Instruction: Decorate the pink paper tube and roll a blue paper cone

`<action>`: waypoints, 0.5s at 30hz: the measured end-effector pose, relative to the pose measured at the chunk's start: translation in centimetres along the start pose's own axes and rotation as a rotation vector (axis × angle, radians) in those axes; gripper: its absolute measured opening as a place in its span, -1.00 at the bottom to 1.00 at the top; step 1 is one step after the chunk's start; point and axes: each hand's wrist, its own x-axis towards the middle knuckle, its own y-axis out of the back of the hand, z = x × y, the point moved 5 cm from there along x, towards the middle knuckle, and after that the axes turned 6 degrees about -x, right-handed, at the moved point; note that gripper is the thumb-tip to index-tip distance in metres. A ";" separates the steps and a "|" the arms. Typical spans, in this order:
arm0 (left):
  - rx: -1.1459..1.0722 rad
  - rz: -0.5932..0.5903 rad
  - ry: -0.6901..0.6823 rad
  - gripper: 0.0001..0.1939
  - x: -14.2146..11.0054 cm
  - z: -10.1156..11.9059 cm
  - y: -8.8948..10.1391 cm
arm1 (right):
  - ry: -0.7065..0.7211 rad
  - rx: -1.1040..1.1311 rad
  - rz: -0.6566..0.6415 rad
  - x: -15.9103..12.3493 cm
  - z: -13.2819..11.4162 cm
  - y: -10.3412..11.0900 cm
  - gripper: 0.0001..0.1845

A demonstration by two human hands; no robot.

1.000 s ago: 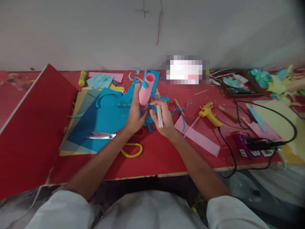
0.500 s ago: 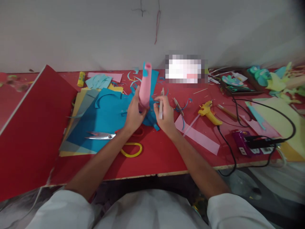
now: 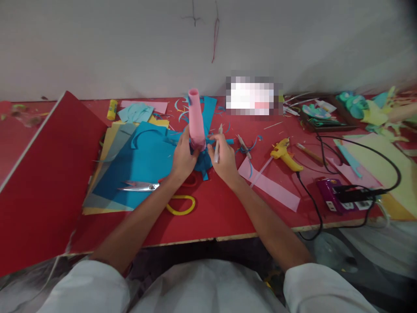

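My left hand (image 3: 185, 157) is closed around the lower end of a pink paper tube (image 3: 196, 115), which stands nearly upright. Blue paper strips (image 3: 204, 167) spread out from the tube's base. Between the fingers of my right hand (image 3: 224, 158) is a slim whitish pen-like tool (image 3: 217, 152); its exact kind is unclear. The right fingertips are close to the tube's base and the blue strips. Below my left wrist lie big scissors (image 3: 180, 204) with a yellow and a red handle, blades pointing left on blue paper (image 3: 150, 152).
A yellow glue gun (image 3: 286, 156) with a black cord lies right of my hands, by a pink paper strip (image 3: 276, 189). Farther right are a purple box (image 3: 330, 195) and a dark tray (image 3: 325, 126). A red board (image 3: 48, 187) leans at left, near a glue stick (image 3: 112, 109).
The pink tube has turned, its top tipping slightly left, and the blue strips at its base have rotated. My right hand still holds the pen-like tool beside it.
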 end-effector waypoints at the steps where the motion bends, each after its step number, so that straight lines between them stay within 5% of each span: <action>1: 0.003 0.011 0.035 -0.26 0.0 -0.2 0.0 | -0.002 -0.002 -0.012 0.0 0.1 -0.1 -0.84; 15: 0.018 0.079 0.120 -0.47 -0.1 0.3 0.4 | 0.097 0.120 0.019 -0.2 -1.8 1.0 -0.84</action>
